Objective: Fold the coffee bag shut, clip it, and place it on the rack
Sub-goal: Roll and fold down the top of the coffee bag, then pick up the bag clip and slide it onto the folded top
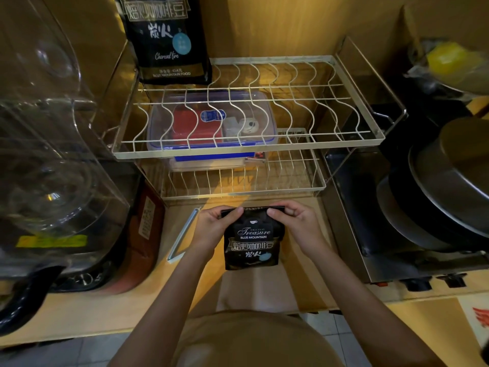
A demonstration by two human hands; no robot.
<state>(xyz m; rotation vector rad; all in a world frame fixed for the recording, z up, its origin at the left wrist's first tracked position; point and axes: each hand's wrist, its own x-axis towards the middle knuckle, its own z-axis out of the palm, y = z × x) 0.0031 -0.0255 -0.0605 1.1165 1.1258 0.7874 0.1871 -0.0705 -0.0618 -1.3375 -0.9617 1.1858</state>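
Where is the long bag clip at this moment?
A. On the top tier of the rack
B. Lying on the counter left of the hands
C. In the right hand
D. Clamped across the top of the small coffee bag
B: the clip lies on the counter beside the left hand, while both hands pinch the top of the bag, the right hand holding no clip.

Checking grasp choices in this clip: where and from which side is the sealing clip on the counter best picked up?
Take the sealing clip at its middle, pinching across its narrow width from above. It is a long, thin bar lying flat on the counter, angled, just left of the left hand. The left hand is nearest, but both hands now hold the coffee bag by its folded top.
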